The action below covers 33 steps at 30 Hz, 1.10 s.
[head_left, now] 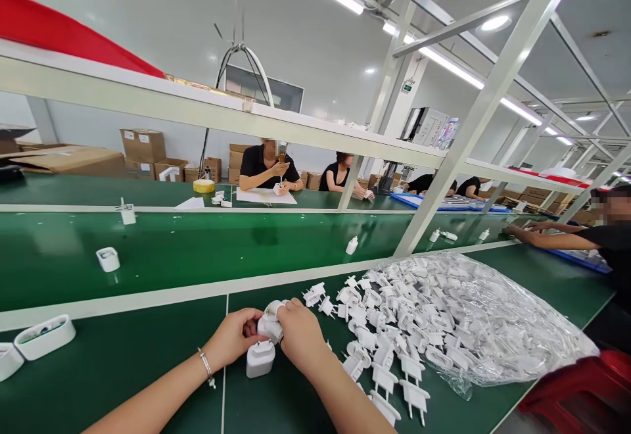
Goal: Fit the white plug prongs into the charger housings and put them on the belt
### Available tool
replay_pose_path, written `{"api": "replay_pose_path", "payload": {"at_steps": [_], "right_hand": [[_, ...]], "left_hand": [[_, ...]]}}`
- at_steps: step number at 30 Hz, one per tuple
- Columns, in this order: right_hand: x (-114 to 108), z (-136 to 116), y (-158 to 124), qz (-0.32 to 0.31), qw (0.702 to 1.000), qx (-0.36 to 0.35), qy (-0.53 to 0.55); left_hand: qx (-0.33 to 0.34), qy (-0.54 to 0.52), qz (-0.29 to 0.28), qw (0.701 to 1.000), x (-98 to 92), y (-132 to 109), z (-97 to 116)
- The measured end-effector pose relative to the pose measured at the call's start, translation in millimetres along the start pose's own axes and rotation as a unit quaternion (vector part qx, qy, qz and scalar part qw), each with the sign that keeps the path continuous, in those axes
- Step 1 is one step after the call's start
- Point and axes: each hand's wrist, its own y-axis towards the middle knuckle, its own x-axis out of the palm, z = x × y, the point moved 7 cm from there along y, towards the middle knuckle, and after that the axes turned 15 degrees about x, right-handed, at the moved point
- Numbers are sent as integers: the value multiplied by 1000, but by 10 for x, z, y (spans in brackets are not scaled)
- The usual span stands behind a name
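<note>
My left hand (231, 337) and my right hand (300, 332) meet over the green bench top (123, 381), both gripping a white plastic adapter housing (269, 325). A finished-looking white plug adapter (260, 359) stands just below my hands, close to my left wrist. To the right of my right hand lies a heap of white plug pieces with flat prongs (389, 335), partly on a clear plastic bag (497, 315). A silver bracelet (206, 366) circles my left wrist.
Several white adapter shells (44, 337) lie at the bench's left edge. Beyond a pale rail, a green conveyor belt (197, 263) carries scattered white parts. Co-workers sit across it among cardboard boxes (142, 146). Another person (608, 243) reaches in at right. A red stool (582, 388) stands at lower right.
</note>
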Motion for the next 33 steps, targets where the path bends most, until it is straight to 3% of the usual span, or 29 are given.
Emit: {"api": "replay_pose_path", "payload": {"at_steps": [10,13,17,20,24,28,30,33], "right_hand": [[21,-114,-38,2,998,-7,-59],[37,-131,-101,11,998,-15,-59],[-5,-150,-206,9,998,-40,-45],[-123,-31,-233,15,999,-42,-22],[-358,507,-140,97,990,97,-38],[-342,904,-68,118,972,190,-74],[-269,955,-38,115,969,204,-77],[-191,963,6,105,966,224,-72]], "left_hand": [[41,36,-15,998,-6,-16,90],[54,34,-74,995,-79,-20,145],[69,50,-194,977,-269,-169,197],[61,86,-254,961,-258,-320,161],[35,115,-166,979,-65,-330,104],[15,100,-101,990,124,-256,79],[28,112,-52,992,34,-158,106],[33,186,30,982,-338,111,132]]}}
